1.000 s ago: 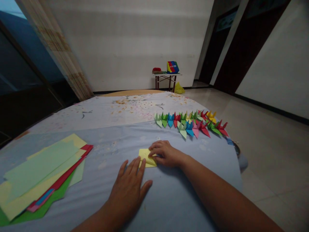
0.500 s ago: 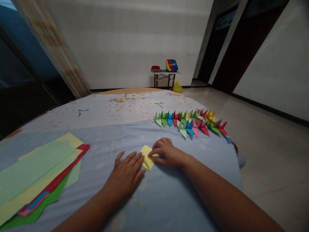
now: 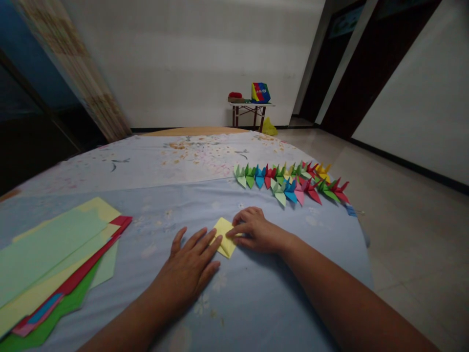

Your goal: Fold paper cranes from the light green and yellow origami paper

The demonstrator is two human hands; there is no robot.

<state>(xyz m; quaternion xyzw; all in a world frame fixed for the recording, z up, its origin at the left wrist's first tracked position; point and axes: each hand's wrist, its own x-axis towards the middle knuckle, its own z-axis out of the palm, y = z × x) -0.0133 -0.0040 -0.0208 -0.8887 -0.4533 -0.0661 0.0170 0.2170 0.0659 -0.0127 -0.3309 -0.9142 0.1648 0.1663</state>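
A small piece of folded yellow paper [image 3: 224, 230], diamond-shaped with a crease near its lower corner, lies flat on the table. My left hand [image 3: 193, 258] rests palm down to its left, fingers spread, with the fingertips on the paper's left edge. On the other side, the curled fingers of my right hand [image 3: 252, 231] hold the right corner, the index fingertip on top. The thumb's contact with the paper is hard to make out.
Several folded paper cranes [image 3: 299, 190] in many colours stand in two rows at the right. A stack of coloured paper sheets [image 3: 54, 244] lies at the left. A blue floral tablecloth [image 3: 278, 303] covers the near table. Beyond it stands a small table [image 3: 252, 104] holding a colourful box.
The view has shifted slightly. My left fingertips have moved a little on the paper's left edge, with one finger now further over it. My right hand stays at its corner.
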